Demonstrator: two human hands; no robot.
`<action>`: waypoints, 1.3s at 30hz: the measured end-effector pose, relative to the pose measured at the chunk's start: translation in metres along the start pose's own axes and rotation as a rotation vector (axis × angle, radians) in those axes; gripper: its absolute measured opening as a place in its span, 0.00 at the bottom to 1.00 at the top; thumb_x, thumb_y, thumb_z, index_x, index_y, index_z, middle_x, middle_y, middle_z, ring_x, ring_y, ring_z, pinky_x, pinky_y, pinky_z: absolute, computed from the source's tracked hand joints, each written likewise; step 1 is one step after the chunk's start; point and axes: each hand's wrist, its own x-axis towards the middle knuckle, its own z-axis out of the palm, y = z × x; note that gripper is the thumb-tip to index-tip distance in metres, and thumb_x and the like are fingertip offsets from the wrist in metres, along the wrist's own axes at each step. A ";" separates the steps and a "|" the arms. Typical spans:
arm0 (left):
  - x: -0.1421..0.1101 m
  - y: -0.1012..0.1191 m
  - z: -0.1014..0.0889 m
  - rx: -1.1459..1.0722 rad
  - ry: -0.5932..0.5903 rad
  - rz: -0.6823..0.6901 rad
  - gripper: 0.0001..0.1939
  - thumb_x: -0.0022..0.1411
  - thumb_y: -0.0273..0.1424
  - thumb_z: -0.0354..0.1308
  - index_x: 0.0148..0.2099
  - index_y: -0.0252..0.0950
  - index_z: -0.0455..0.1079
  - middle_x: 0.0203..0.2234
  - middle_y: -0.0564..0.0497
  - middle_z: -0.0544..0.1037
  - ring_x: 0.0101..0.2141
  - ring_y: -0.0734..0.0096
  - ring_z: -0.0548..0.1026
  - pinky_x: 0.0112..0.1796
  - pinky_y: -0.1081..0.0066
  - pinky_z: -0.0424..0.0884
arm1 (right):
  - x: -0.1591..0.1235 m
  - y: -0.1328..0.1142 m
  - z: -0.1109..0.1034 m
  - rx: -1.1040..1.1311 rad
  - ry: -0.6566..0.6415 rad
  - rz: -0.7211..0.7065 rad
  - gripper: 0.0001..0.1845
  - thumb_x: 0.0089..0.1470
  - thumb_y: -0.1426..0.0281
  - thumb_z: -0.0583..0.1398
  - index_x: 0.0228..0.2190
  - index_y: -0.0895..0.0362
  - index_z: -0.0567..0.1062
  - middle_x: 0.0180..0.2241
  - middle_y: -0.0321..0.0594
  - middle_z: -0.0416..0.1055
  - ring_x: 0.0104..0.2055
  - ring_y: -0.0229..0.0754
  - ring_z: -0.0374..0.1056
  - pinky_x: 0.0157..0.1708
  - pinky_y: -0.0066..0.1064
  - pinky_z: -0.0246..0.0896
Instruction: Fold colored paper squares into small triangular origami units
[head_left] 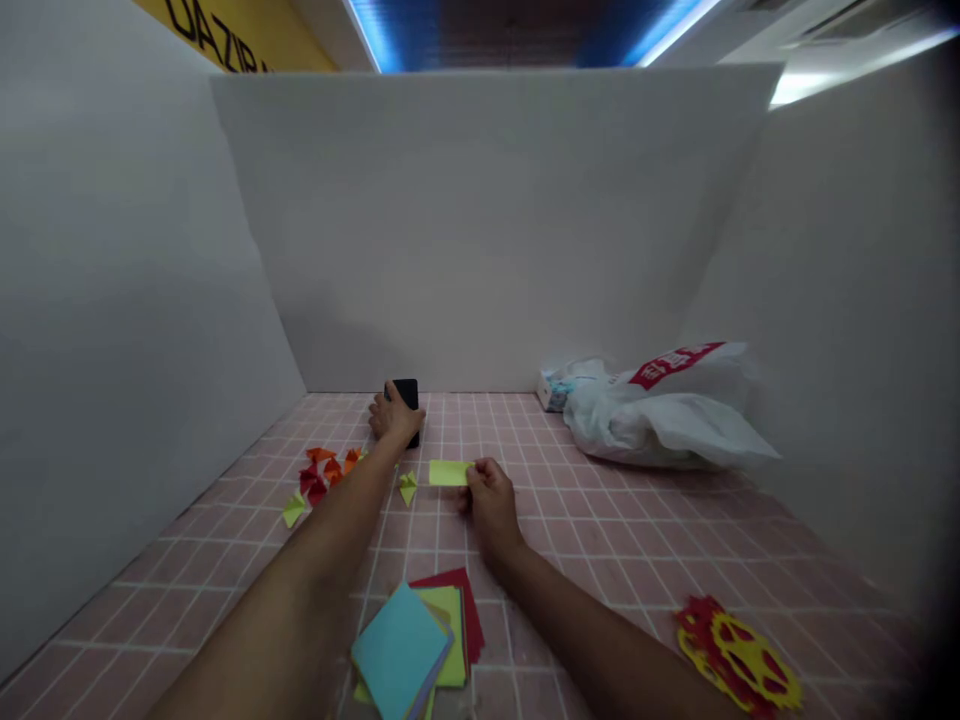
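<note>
Far out on the mat, my left hand (391,412) grips a black phone-like slab (407,388), thumb on its right side and fingers at its left. My right hand (491,505) pinches the right end of a yellow-green folded paper (448,473), a flat rectangle held just above the mat. A small yellow folded paper piece (407,487) lies between the two hands. Left of my left forearm sit several red and orange folded pieces (313,484) and another yellow one (294,510). The forearm hides part of that group.
A fanned stack of coloured paper squares (401,645), blue on top, lies close to me. Red and yellow cut-out shapes (739,655) are at the right front. A white plastic bag (660,420) and a small box (553,390) stand at the back right. White walls (487,230) enclose the pink gridded surface (600,540).
</note>
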 end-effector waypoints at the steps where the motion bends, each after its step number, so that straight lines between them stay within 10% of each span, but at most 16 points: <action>1: 0.001 0.002 0.003 0.006 -0.005 -0.010 0.45 0.50 0.39 0.61 0.66 0.35 0.47 0.56 0.31 0.62 0.54 0.40 0.62 0.50 0.50 0.62 | 0.000 0.000 0.000 0.000 0.000 0.002 0.10 0.47 0.62 0.56 0.29 0.54 0.61 0.15 0.25 0.61 0.13 0.31 0.56 0.13 0.22 0.51; 23: 0.004 0.010 0.011 -0.084 -0.030 -0.077 0.39 0.54 0.38 0.59 0.65 0.42 0.47 0.55 0.33 0.60 0.54 0.38 0.62 0.47 0.48 0.64 | 0.000 -0.001 -0.001 -0.021 -0.011 0.008 0.10 0.48 0.62 0.56 0.29 0.54 0.62 0.15 0.25 0.61 0.13 0.31 0.55 0.12 0.22 0.50; 32: 0.035 -0.029 -0.018 -0.356 -0.255 -0.037 0.54 0.41 0.35 0.71 0.66 0.39 0.44 0.54 0.34 0.68 0.52 0.46 0.69 0.46 0.59 0.68 | -0.003 -0.004 0.000 -0.012 -0.024 0.016 0.09 0.48 0.62 0.56 0.29 0.54 0.62 0.16 0.24 0.62 0.13 0.30 0.55 0.12 0.21 0.50; 39: 0.048 -0.048 -0.021 -0.548 -0.419 -0.064 0.38 0.45 0.30 0.71 0.57 0.34 0.61 0.44 0.41 0.76 0.44 0.56 0.75 0.41 0.63 0.72 | -0.003 -0.005 0.000 -0.005 -0.032 0.025 0.09 0.48 0.63 0.56 0.29 0.55 0.62 0.15 0.25 0.62 0.13 0.30 0.56 0.12 0.21 0.50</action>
